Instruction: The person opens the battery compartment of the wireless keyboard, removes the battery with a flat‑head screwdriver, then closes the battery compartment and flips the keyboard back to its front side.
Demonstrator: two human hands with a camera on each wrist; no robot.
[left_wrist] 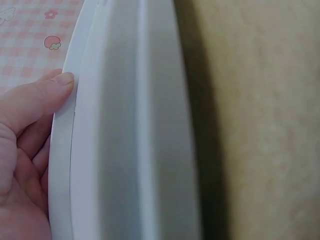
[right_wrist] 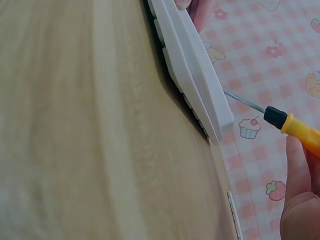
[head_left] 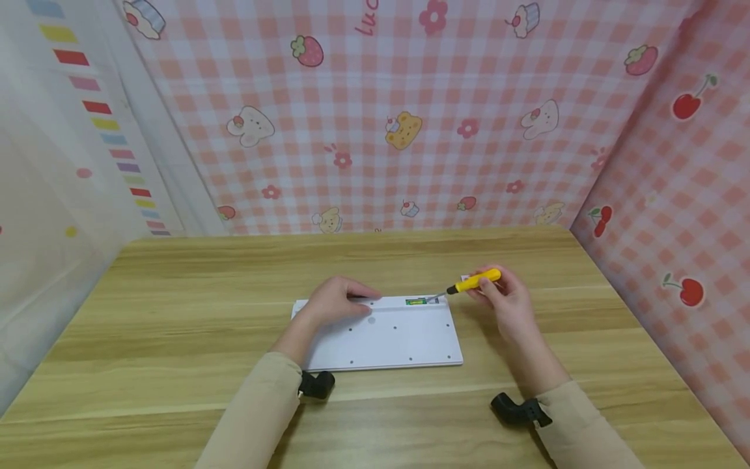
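A white keyboard (head_left: 404, 342) lies face down on the table, its keys showing along the underside in the right wrist view. My left hand (head_left: 335, 301) grips its far edge, with the thumb (left_wrist: 62, 80) on the rim and the other fingers behind it. In my right hand (head_left: 508, 301) is a screwdriver (head_left: 477, 280) with a yellow handle, held near the black collar. Its metal shaft slants down to the battery slot near the keyboard's far right corner. A green battery (head_left: 416, 301) sits in that slot, and the tip is at the battery's right end.
Under the keyboard is a wood-grain table (head_left: 176, 312). A small flat white piece (right_wrist: 234, 215) lies to the right of the keyboard, partly hidden by my right hand in the head view. Pink checked cloth (head_left: 375, 176) hangs behind the table and on the right.
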